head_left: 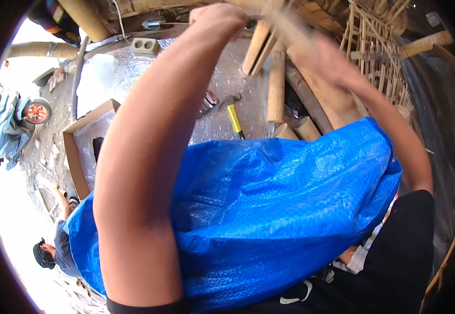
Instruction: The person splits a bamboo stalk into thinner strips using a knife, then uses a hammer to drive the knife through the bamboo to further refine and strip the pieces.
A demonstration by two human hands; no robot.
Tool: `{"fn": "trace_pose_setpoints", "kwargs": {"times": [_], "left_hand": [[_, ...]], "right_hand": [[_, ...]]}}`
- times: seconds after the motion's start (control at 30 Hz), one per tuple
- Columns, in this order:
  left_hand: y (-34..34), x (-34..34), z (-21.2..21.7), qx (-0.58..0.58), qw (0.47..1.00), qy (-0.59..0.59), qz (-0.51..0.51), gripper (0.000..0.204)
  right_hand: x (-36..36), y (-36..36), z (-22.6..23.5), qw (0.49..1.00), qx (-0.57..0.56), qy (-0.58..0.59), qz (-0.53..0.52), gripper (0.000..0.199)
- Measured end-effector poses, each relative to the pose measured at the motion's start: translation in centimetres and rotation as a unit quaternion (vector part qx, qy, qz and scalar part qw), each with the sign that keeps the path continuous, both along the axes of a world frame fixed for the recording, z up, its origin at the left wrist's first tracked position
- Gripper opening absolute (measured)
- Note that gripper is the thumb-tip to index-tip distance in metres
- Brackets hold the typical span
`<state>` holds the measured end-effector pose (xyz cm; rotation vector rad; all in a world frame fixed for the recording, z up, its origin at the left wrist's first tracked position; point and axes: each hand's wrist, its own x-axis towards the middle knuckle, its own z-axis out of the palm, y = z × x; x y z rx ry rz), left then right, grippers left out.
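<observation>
Both my arms are raised over a blue woven plastic tarp (269,199) that covers my lap. At the top edge, my left hand (218,17) is closed with its fingers curled; what it grips is hidden. My right hand (328,60), smeared by motion, is closed around a pale bamboo strip (293,29) that slants up toward the top edge. Beyond the tarp, between my arms, a hammer (234,118) with a yellow and black handle lies on the ground. Cut bamboo pieces (276,86) lie below the strip.
An open cardboard box (75,157) stands to the left, below a white socket block (145,46). Woven bamboo basketry (374,52) is at the upper right. Another person (62,246) is at the lower left, and a motorbike (15,120) stands farther out.
</observation>
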<state>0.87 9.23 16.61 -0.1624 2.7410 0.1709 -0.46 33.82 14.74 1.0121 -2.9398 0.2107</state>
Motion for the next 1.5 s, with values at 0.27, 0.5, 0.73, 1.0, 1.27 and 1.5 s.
{"fn": "trace_pose_setpoints", "kwargs": {"times": [0.27,0.5,0.73,1.0,1.27,1.5], "left_hand": [[1.5,-2.3,-1.5,-0.056,0.998,-0.006,-0.007,0.034],[2.0,-4.3,-4.6,-0.040,0.999,-0.013,0.003,0.034],[-1.8,-6.7,-10.1,0.064,0.994,0.055,0.074,0.034],[0.6,-4.7,-8.3,0.067,0.994,0.073,0.041,0.032],[0.8,-2.8,-7.5,0.051,0.999,-0.002,0.014,0.038],[-3.5,-6.5,-10.6,0.064,0.996,-0.028,0.050,0.027]], "right_hand": [[0.6,0.5,1.5,0.970,-0.165,-0.160,-0.078,0.055],[-0.6,2.3,-1.2,0.979,-0.174,-0.045,-0.097,0.055],[-1.3,-2.0,-0.5,0.926,-0.363,-0.098,-0.038,0.038],[0.0,0.6,-0.6,0.946,-0.258,-0.160,-0.116,0.053],[0.8,-1.6,2.0,0.940,-0.283,-0.188,0.017,0.042],[-0.9,-1.1,-0.6,0.968,-0.175,-0.160,-0.078,0.035]]}}
